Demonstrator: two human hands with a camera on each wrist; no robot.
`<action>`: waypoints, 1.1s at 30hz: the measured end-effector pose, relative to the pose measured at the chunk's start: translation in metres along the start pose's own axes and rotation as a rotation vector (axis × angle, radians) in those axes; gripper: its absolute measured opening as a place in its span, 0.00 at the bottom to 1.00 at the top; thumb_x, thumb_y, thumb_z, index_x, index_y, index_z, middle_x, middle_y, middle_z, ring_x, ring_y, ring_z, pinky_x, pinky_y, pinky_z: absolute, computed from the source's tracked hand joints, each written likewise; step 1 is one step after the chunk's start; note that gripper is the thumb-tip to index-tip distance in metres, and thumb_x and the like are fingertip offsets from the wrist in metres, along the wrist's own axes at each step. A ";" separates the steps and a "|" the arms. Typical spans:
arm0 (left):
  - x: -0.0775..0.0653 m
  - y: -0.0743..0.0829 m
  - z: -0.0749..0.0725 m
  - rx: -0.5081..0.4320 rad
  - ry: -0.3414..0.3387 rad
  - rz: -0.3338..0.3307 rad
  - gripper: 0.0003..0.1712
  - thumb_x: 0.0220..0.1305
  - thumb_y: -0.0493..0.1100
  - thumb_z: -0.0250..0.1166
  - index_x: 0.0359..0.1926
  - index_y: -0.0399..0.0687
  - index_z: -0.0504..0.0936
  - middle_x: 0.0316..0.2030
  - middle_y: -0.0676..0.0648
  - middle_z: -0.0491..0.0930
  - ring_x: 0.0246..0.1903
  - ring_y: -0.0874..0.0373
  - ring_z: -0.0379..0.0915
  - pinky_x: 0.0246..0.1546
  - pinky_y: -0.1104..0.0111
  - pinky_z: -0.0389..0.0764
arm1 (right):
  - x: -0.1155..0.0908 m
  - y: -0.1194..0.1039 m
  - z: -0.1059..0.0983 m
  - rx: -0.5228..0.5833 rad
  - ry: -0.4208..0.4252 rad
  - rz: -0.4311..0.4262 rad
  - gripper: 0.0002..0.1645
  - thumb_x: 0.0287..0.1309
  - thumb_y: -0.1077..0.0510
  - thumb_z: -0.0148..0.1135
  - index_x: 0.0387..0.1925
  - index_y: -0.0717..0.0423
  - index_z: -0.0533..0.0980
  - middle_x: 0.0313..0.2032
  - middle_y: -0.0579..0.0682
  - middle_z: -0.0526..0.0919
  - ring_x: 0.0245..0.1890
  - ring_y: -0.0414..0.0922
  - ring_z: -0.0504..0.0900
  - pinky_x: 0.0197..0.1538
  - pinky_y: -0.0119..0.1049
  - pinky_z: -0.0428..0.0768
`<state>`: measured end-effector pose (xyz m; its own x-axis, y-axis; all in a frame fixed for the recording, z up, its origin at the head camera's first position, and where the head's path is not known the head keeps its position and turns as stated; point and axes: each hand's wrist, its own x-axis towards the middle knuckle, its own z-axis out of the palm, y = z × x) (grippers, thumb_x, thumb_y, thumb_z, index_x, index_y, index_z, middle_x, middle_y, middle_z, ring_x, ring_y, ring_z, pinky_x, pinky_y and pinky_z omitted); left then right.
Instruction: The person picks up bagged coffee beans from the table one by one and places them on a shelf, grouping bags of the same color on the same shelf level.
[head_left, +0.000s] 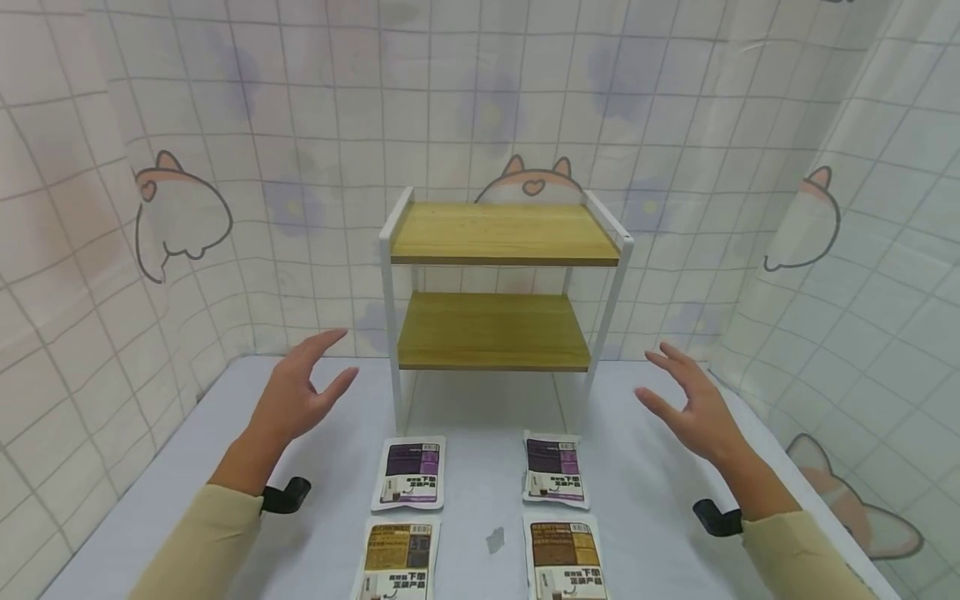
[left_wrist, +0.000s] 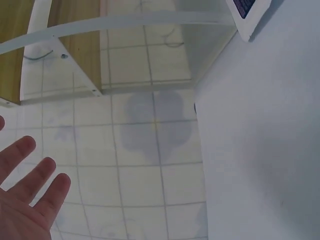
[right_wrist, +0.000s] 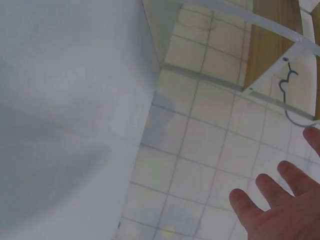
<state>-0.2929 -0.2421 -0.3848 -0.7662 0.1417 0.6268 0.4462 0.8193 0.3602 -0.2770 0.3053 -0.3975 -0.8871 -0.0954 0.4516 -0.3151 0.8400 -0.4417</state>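
Both hands are raised over the white table, one on each side of a small two-tier shelf [head_left: 506, 233] with wooden boards and a white frame. My left hand [head_left: 296, 396] has its thumb and fingers spread and holds nothing. On the other side my right hand [head_left: 693, 408] is likewise spread, palm turned toward the shelf. In front of the shelf lie two purple-labelled pouches, a left one [head_left: 409, 472] and a right one [head_left: 555, 469]. Nearer to me are a left brown-labelled pouch [head_left: 397, 557] and a right one [head_left: 566, 557], cut off by the frame's lower edge.
A curtain [head_left: 315, 108] with a grid and cartoon animals hangs behind and along both sides of the table [head_left: 480, 467]. A small grey patch [head_left: 496, 540] shows between the brown pouches. Each wrist wears a black camera mount [head_left: 287, 496].
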 end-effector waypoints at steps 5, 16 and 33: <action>0.001 0.003 0.007 -0.122 0.043 0.005 0.31 0.69 0.44 0.68 0.70 0.46 0.72 0.67 0.39 0.76 0.60 0.38 0.77 0.49 0.44 0.85 | -0.004 -0.006 0.009 0.068 0.021 0.010 0.41 0.66 0.40 0.66 0.73 0.53 0.68 0.77 0.63 0.60 0.75 0.67 0.60 0.66 0.69 0.70; 0.008 0.021 0.016 -0.317 0.018 -0.049 0.24 0.75 0.45 0.61 0.69 0.49 0.75 0.62 0.43 0.82 0.59 0.46 0.80 0.57 0.56 0.83 | -0.014 -0.019 0.025 0.242 -0.040 0.115 0.39 0.67 0.39 0.64 0.72 0.53 0.69 0.77 0.60 0.61 0.76 0.63 0.60 0.67 0.63 0.72; 0.025 0.040 0.023 -0.515 0.083 -0.087 0.23 0.76 0.46 0.61 0.68 0.48 0.75 0.59 0.43 0.82 0.58 0.51 0.78 0.53 0.85 0.75 | -0.029 -0.037 0.045 0.414 -0.100 0.228 0.35 0.66 0.38 0.65 0.66 0.53 0.74 0.71 0.55 0.73 0.71 0.57 0.72 0.65 0.54 0.78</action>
<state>-0.3046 -0.1932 -0.3709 -0.7806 0.0234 0.6246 0.5679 0.4439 0.6931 -0.2549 0.2532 -0.4296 -0.9710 -0.0011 0.2392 -0.1981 0.5642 -0.8015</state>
